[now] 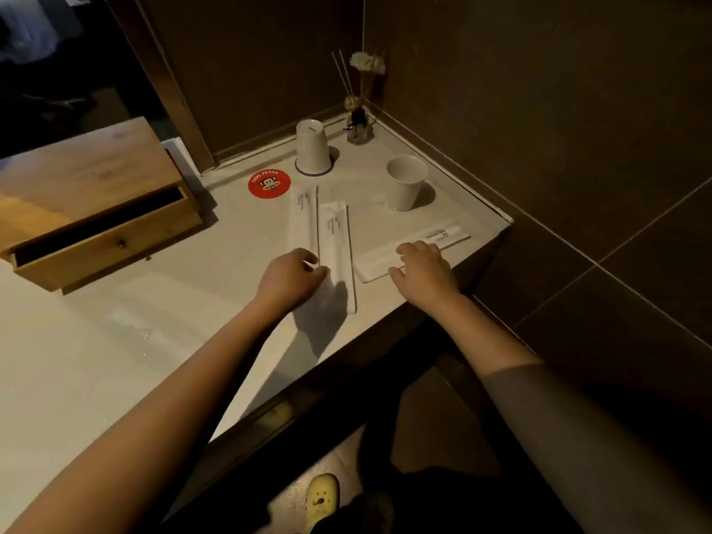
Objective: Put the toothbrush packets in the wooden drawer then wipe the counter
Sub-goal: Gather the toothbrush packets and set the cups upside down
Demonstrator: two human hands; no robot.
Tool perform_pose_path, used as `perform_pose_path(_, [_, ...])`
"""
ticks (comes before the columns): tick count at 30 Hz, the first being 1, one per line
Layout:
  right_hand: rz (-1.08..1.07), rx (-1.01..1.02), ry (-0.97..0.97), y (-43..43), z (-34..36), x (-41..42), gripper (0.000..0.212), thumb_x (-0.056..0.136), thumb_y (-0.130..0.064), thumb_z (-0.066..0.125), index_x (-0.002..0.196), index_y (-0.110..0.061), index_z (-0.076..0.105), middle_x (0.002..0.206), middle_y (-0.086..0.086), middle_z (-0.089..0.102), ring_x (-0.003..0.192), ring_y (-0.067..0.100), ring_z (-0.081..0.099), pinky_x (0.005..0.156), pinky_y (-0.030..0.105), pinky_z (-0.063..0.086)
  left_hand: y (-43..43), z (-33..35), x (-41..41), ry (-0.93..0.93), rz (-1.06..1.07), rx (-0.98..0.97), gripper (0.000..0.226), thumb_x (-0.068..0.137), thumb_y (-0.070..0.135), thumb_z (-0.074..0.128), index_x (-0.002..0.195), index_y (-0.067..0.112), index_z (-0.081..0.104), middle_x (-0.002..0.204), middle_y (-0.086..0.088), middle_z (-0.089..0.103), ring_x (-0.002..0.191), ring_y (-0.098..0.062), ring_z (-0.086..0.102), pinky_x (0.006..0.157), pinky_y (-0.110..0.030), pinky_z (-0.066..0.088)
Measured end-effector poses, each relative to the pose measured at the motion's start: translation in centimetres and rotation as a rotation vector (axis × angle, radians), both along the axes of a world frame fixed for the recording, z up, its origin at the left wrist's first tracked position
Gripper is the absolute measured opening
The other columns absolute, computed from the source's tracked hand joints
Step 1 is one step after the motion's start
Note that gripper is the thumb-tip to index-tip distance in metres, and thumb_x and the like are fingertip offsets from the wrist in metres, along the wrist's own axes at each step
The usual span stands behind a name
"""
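Left hand [291, 273]: fingers curled down onto the near ends of two toothbrush packets [334, 240], fingertips pinching at the paper where the pair meets. Whether either packet is lifted clear of the counter [115, 360] cannot be told; both look flat.

Right hand [424, 269]: palm down, fingers spread and loose, resting on the near end of a third packet [443, 237]. No closed grasp there, only contact.

Positions, taken from the upright white cup [405, 183]:
- The third packet lies just in front of the cup, running crosswise along the counter's right edge, printed end pointing away from the hand.
- The two packets under the left hand lie to the cup's left, side by side, fanning slightly apart toward the wall.
- An upturned white cup [313, 148] stands left of and behind the upright one, with a round red coaster [269, 183] just beside it.
- A reed diffuser bottle [359, 125] sits behind the cup, in the corner.
- The wooden drawer [104, 233] is well to the left, pulled partly open; no packet visible inside its dark slot.
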State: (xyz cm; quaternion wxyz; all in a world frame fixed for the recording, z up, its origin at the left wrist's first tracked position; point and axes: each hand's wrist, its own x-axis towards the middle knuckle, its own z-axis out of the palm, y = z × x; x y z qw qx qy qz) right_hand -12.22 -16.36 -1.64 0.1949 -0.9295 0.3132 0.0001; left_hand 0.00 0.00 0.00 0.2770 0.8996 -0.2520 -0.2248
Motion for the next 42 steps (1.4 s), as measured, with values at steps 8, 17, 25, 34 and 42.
perform_pose_path(8, [0.182, -0.044, 0.245, 0.1, -2.8, 2.6, 0.057, 0.098, -0.032, 0.036, 0.148, -0.025, 0.010, 0.159, 0.005, 0.006, 0.144, 0.027, 0.003, 0.117, 0.044, 0.007, -2.2, -2.7, 3.9, -0.094, 0.178, 0.093, 0.060, 0.081, 0.037, 0.065, 0.123, 0.000, 0.045, 0.116, -0.022, 0.059, 0.106, -0.037, 0.055, 0.086, -0.041, 0.046])
perform_pose_path(17, [0.287, -0.068, 0.228, -0.5, -2.1, 1.9, 0.066, 0.086, 0.001, 0.043, 0.145, -0.021, 0.025, 0.155, 0.007, 0.020, 0.140, 0.028, 0.017, 0.115, 0.040, 0.021, -3.4, -3.6, 5.5, 0.137, 0.312, -0.012, 0.026, 0.078, 0.011, 0.062, 0.100, 0.000, 0.054, 0.101, -0.018, 0.059, 0.099, -0.035, 0.057, 0.072, -0.034, 0.044])
perform_pose_path(25, [0.262, -0.199, -0.070, -0.6, -3.6, 0.9, 0.044, 0.082, 0.011, 0.052, 0.124, -0.003, 0.055, 0.134, 0.018, 0.054, 0.127, 0.032, 0.045, 0.106, 0.040, 0.034, -2.4, -1.2, 3.6, 0.526, 0.348, -0.360, 0.018, 0.069, 0.008, 0.073, 0.076, 0.015, 0.058, 0.075, 0.000, 0.060, 0.067, -0.018, 0.059, 0.041, -0.021, 0.046])
perform_pose_path(34, [-0.006, -0.381, -0.496, 0.1, -0.2, -1.1, 0.033, 0.071, 0.010, 0.071, 0.100, -0.006, 0.071, 0.089, 0.016, 0.061, 0.080, 0.030, 0.057, 0.064, 0.039, 0.057, -2.7, -4.0, 1.2, 0.057, 0.125, -0.117, 0.019, 0.076, 0.023, 0.064, 0.083, 0.008, 0.054, 0.066, 0.003, 0.048, 0.069, -0.022, 0.050, 0.051, -0.027, 0.035])
perform_pose_path(42, [0.087, -0.220, -0.698, 4.8, -0.9, 1.3, 0.021, 0.083, -0.009, 0.064, 0.103, -0.007, 0.069, 0.099, 0.016, 0.064, 0.088, 0.028, 0.063, 0.075, 0.035, 0.059, -2.6, -3.8, 1.8, 0.099, 0.127, -0.138, 0.030, 0.077, 0.014, 0.063, 0.104, 0.005, 0.057, 0.089, -0.006, 0.060, 0.087, -0.028, 0.059, 0.061, -0.027, 0.040])
